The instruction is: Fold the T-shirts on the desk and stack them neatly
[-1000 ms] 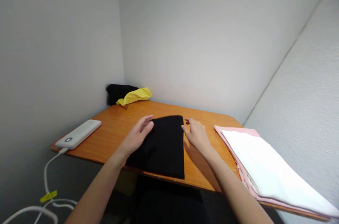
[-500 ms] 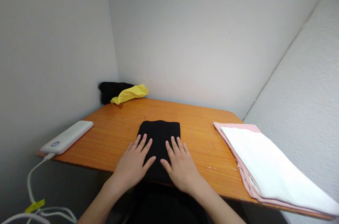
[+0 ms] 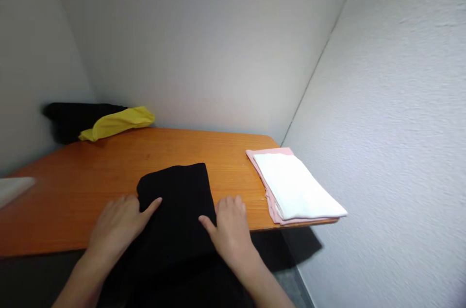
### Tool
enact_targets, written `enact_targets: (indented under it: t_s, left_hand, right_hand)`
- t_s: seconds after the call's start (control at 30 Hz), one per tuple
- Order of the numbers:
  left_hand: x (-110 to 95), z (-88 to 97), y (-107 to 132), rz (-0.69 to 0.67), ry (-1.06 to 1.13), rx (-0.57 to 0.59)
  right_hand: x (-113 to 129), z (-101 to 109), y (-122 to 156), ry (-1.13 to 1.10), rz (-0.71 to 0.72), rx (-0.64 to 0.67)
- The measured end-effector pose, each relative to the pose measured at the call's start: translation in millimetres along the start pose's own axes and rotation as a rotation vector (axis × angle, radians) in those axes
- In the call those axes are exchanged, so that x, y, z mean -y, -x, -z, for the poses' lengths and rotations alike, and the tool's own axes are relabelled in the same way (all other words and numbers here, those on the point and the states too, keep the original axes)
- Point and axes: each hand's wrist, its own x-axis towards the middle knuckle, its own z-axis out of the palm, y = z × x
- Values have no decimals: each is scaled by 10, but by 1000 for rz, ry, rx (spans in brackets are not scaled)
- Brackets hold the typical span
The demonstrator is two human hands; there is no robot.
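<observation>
A black folded garment point(image 3: 178, 196) lies near the front edge of the table, tilted slightly, its exact kind not clear. My left hand point(image 3: 118, 220) grips its left side, with the thumb on top and the fingers curled at the edge. On the opposite side my right hand point(image 3: 231, 223) holds the right edge, thumb over the cloth and fingertips partly hidden. The garment's near end blends into the dark clothing below, so its lower border is hard to make out.
On the right of the wooden table point(image 3: 182, 143), a white folded cloth point(image 3: 294, 186) rests on a pink folded cloth point(image 3: 251, 153). Yellow cloth point(image 3: 120, 123) and black cloth point(image 3: 78, 118) lie at the back left. A white power bank point(image 3: 14, 186) is cut off at the left edge. Walls enclose the back and right.
My hands have gone from lying flat on the black garment to gripping its two sides. The garment is now slightly turned. The view has swung to the right.
</observation>
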Motion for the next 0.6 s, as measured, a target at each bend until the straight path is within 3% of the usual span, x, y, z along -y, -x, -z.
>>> enact_targets:
  t_s: [0.13,0.27,0.47,0.53,0.6]
  left_hand:
    - [-168,-148,-62,1,96,58]
    - [-641,-116,6,-96,546,83]
    - [-2035,186,-130,-304,1116,172]
    - [-2516,184,-228,-429,1281,165]
    - [-2916,60,-292,-532,1402,180]
  right_hand:
    - [-198,-44,7,-264,33,41]
    - [-562,202,-86,-504,-52,-23]
    - [-1407,1232,-342,-762,-88,-327]
    - [-1749,1547,-377,-854,-125,-378]
    - [-2114,1720,-379,-910,-181,-387]
